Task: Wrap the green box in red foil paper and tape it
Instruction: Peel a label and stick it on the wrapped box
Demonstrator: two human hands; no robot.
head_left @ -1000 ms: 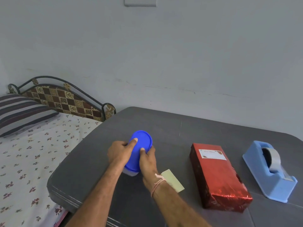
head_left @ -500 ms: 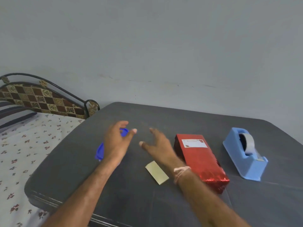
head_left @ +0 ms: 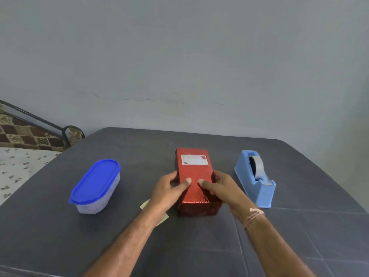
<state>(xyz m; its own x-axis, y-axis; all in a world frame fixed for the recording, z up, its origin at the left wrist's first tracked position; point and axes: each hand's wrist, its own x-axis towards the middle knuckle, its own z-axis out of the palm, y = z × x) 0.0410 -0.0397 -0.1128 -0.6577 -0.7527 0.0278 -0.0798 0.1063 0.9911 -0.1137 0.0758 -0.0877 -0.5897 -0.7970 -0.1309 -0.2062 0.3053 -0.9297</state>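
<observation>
A box wrapped in shiny red foil (head_left: 194,172) lies lengthwise on the dark grey table (head_left: 199,246), with a white label near its far end. No green shows anywhere on it. My left hand (head_left: 168,190) grips its left side, thumb on top. On the opposite side, my right hand (head_left: 221,190) holds it the same way. A light blue tape dispenser (head_left: 256,181) with a grey roll stands just to the right of the box.
A clear tub with a blue lid (head_left: 95,185) sits on the table to the left. A pale yellow slip of paper (head_left: 162,217) lies partly under my left forearm. A bed with a patterned headboard (head_left: 24,134) stands at the far left.
Both hands let go of the blue-lidded tub, moved right and closed on the red box. The tub now rests on the table to the left.
</observation>
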